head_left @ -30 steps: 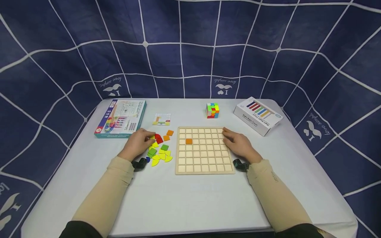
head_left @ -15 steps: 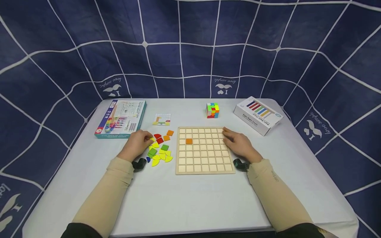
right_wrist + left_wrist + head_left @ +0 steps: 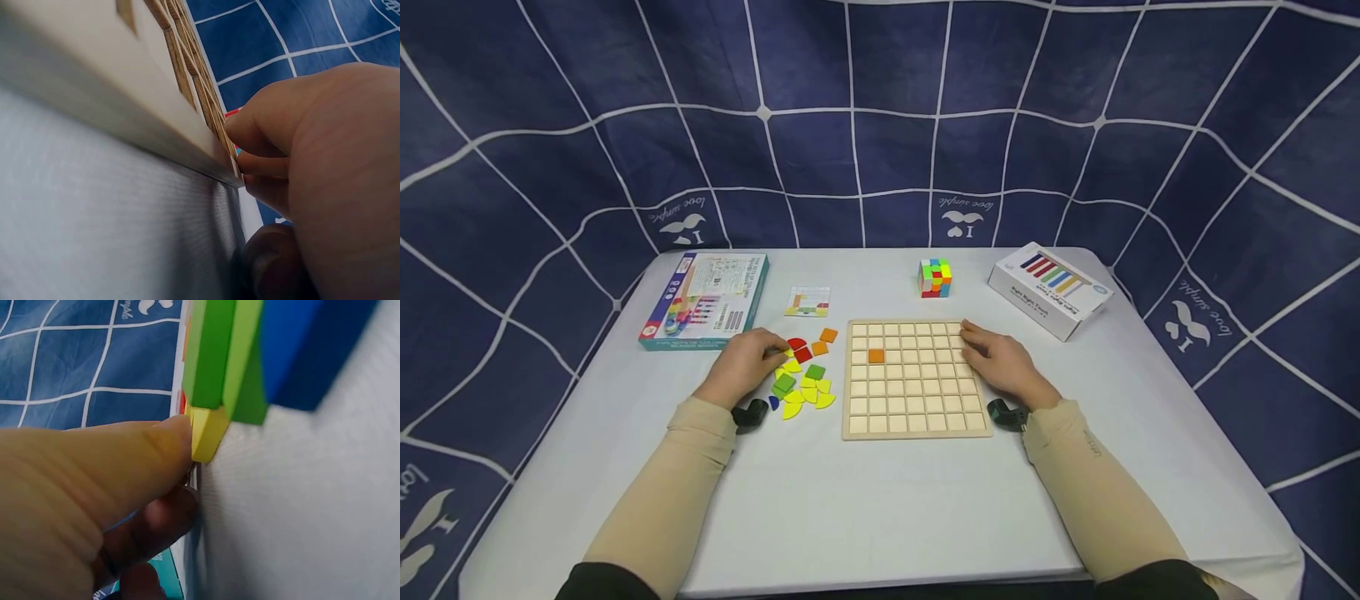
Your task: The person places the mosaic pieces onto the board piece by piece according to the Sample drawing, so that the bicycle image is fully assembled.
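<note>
My left hand (image 3: 743, 364) is at the upper left of a loose group of coloured tiles, thumb and fingers curled at a yellow tile (image 3: 208, 432); part of that tile is hidden by the fingertips. Green tiles (image 3: 210, 356) and a blue tile (image 3: 312, 353) stand close to the camera in the left wrist view. To their right lies a square wooden grid board (image 3: 917, 435), with one orange square tile (image 3: 876, 356) in a cell. My right hand (image 3: 1006, 364) holds the board's upper right edge, its thumb over the rim and fingers curled beside it.
A pattern card (image 3: 808, 301) lies behind the tiles. Farther back are a teal-edged game box (image 3: 703, 300) at left, a puzzle cube (image 3: 935, 278) and a white box (image 3: 1051, 292) at right. Red tiles (image 3: 802, 354) and orange tiles (image 3: 820, 347) lie by the board's left side.
The left hand's fingertips shift slightly at the yellow tile. My right hand and the board keep their places.
</note>
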The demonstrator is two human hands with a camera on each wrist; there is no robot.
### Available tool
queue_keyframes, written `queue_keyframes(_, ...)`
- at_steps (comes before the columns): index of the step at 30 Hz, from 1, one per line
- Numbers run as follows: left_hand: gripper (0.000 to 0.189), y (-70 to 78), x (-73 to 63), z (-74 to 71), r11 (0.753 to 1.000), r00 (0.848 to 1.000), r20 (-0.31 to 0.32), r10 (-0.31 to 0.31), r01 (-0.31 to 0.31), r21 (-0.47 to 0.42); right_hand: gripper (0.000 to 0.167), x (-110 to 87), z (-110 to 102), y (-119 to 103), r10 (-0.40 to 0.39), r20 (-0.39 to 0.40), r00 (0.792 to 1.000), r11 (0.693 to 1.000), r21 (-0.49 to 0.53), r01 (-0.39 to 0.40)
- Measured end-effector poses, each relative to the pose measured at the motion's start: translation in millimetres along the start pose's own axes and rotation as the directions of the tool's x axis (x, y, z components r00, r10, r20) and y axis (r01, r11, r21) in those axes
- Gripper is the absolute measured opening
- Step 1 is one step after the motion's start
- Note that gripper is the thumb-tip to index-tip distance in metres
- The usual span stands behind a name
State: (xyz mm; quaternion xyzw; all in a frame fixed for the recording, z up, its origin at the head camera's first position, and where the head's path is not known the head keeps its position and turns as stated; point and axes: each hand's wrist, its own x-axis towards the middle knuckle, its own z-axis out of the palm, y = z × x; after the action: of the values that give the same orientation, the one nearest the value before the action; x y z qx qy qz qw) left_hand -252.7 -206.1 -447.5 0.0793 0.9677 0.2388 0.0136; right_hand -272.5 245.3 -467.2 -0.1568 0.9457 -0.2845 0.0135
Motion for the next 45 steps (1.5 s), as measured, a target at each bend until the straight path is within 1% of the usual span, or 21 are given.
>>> queue_keyframes(4,0.027,0.5,1.1,-0.7,0.999,1.000,0.005,0.027,-0.027,0.040,0.052,-0.7,-1,0,0.012,0.011,1.000,1.000,0.004,-0.012)
queue_keyframes(6,0.028,1.2,0.5,-2.5,0.998,0.999,-0.010,0.034,-0.034,0.046,0.052,-0.6,-1,0,0.016,0.015,1.000,1.000,0.001,-0.016)
queue_keyframes(8,0.029,4.4,-0.7,-5.3,0.998,0.998,-0.043,0.043,-0.041,0.048,0.052,-0.2,-1,-1,0.026,0.011,1.000,1.000,0.005,-0.026)
queue_keyframes(10,0.029,11.6,-2.9,-8.2,0.998,0.995,-0.081,0.053,-0.050,0.041,0.052,0.3,-1,-2,0.031,0.011,0.999,0.999,0.006,-0.031)
queue_keyframes(13,0.030,29.9,-5.6,-9.5,0.993,0.987,-0.111,0.113,-0.111,0.028,0.052,0.0,-1,-4,0.041,0.013,0.999,0.999,0.013,-0.041)
queue_keyframes(15,0.028,44.7,-6.3,-7.3,0.983,0.978,-0.098,0.186,-0.184,0.026,0.051,-0.1,-2,-5,0.043,0.017,0.999,0.999,0.013,-0.043)
queue_keyframes(17,0.027,57.6,-5.8,-2.0,0.963,0.961,-0.067,0.269,-0.267,0.037,0.051,-0.4,-2,-7,0.040,0.020,0.999,0.999,0.007,-0.040)
queue_keyframes(19,0.025,68.9,-3.7,4.8,0.943,0.943,-0.028,0.330,-0.329,0.045,0.050,-0.2,-1,-7,0.033,0.020,0.999,0.999,-0.002,-0.032)
queue_keyframes(21,0.024,78.3,-0.6,11.7,0.928,0.929,0.007,0.371,-0.371,0.044,0.050,0.4,-1,-7,0.021,0.018,1.000,1.000,-0.012,-0.021)
queue_keyframes(24,0.022,91.2,5.8,20.8,0.916,0.916,0.048,0.398,-0.400,0.028,0.049,1.3,0,-6,0.006,0.015,1.000,1.000,-0.022,-0.005)
queue_keyframes(30,0.022,116.6,23.1,33.6,0.913,0.911,0.089,0.404,-0.407,0.016,0.045,1.6,-3,-5,0.009,0.004,1.000,1.000,-0.011,-0.009)
queue_keyframes(32,0.021,123.8,28.5,36.8,0.907,0.904,0.093,0.417,-0.421,0.017,0.045,1.7,-3,-4,0.012,0.006,1.000,1.000,-0.001,-0.012)
queue_keyframes(34,0.021,129.4,33.7,40.8,0.902,0.898,0.102,0.428,-0.432,0.020,0.045,1.8,-4,-4,0.014,0.008,1.000,1.000,0.004,-0.014)
queue_keyframes(37,0.020,135.6,40.2,47.3,0.899,0.896,0.112,0.430,-0.436,0.044,0.045,1.8,-3,-3,0.019,0.006,1.000,1.000,0.008,-0.019)
queue_keyframes(39,0.021,139.7,43.7,51.3,0.904,0.902,0.126,0.414,-0.423,0.059,0.045,1.4,-3,-1,0.025,-0.002,1.000,1.000,0.009,-0.025)
queue_keyframes(42,0.020,143.8,46.0,54.7,0.920,0.919,0.137,0.370,-0.383,0.079,0.046,1.9,-2,-1,0.022,-0.003,1.000,1.000,0.010,-0.022)
queue_keyframes(45,0.019,146.4,47.2,57.0,0.934,0.932,0.147,0.332,-0.346,0.087,0.046,2.2,-2,1,0.021,0.002,1.000,1.000,0.008,-0.021)
